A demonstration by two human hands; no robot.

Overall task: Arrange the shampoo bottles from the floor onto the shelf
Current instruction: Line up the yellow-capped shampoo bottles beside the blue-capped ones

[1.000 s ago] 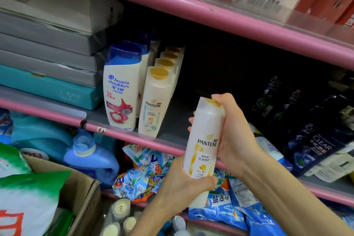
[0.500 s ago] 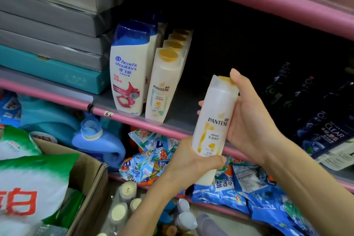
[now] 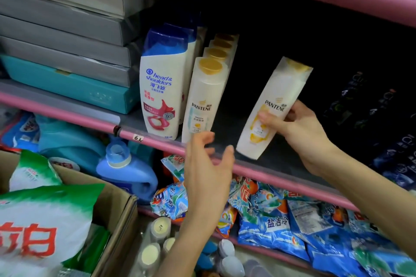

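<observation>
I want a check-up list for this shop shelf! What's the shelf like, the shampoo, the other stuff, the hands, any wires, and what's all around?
Surface: grey shelf board with pink front rail, bare stretch right of the Pantene row.
Job's things: white Pantene bottle with yellow label, tilted, bottom corner at the shelf's front edge; row of white gold-capped Pantene bottles upright; more pale-capped bottles on the floor.
Clutter: white blue-capped Head & Shoulders bottles; stacked grey and teal boxes; dark Clear bottles.
Hands: right hand holds the tilted bottle; left hand open, holding nothing.
Cables: nothing seen.
Surroundings: blue detergent jug, blue packets, cardboard box of green-and-white bags.
</observation>
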